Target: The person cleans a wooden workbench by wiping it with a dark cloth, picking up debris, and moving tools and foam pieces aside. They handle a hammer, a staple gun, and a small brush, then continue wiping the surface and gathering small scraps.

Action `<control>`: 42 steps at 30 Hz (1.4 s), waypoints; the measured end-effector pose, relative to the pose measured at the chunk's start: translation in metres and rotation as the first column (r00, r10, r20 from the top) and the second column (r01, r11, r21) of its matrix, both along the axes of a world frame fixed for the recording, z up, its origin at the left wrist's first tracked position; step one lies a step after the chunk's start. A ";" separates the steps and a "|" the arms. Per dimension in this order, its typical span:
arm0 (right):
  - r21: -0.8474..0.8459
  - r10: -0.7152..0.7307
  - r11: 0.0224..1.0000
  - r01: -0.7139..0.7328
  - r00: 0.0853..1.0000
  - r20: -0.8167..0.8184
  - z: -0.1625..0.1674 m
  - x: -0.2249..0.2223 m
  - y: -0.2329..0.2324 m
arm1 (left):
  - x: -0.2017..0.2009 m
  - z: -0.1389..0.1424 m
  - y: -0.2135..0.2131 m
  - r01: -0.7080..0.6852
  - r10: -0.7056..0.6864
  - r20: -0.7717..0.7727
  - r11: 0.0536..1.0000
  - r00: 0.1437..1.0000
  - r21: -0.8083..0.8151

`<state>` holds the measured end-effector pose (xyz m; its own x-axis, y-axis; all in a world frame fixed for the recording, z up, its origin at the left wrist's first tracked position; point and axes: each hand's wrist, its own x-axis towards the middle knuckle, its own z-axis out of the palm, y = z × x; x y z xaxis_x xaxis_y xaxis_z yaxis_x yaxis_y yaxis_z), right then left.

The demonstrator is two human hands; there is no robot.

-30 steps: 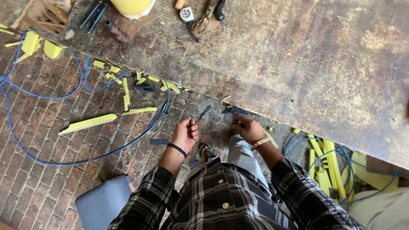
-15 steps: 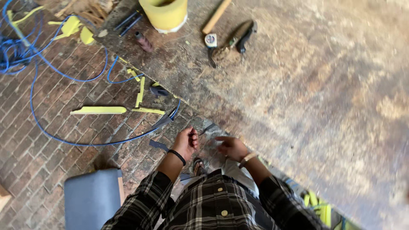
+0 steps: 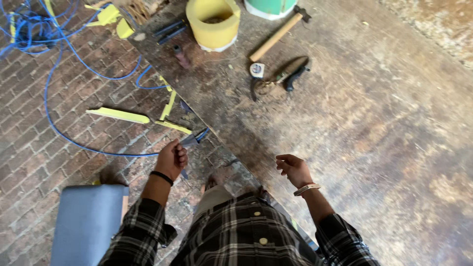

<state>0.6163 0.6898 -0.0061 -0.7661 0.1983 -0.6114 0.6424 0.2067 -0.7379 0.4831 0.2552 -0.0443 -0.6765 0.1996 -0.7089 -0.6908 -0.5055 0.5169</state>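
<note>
**Left hand grips a small tool at the bench edge**

A small grey, blue-tipped tool sits pinched in the left hand, fingers curled tight around it, right at the edge of the worn wooden workbench, above the brick floor. The right hand hovers over the bench, fingers loosely curled, holding nothing. Further up the bench lie a hammer, dark pliers and a yellow tub. Blue cable loops across the bricks among yellow strips.
</note>
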 end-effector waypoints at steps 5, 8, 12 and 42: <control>-0.428 -0.248 0.874 0.229 0.969 0.010 0.014 -0.034 -0.053 | -0.035 0.005 0.051 -0.075 0.076 -0.005 0.993 0.997 0.086; -0.640 -0.469 0.606 0.473 0.862 0.194 0.015 -0.063 -0.100 | -0.040 0.014 0.128 0.255 -0.221 -0.128 0.812 0.967 0.525; -0.906 -0.715 0.020 0.422 0.639 0.282 0.018 -0.081 -0.136 | -0.018 0.056 0.208 0.523 -0.392 -0.368 0.757 0.843 0.392; -0.799 -0.693 -0.357 0.484 -0.710 -0.121 0.181 0.578 -0.136 | 0.280 0.104 0.149 0.858 -0.785 -0.447 -0.200 -0.429 -0.473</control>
<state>1.1941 0.5538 0.1751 0.3277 0.8432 -0.4261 -0.7334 -0.0573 -0.6774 0.7635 0.4047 0.0596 0.2619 0.9066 -0.3308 0.0082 0.3407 0.9401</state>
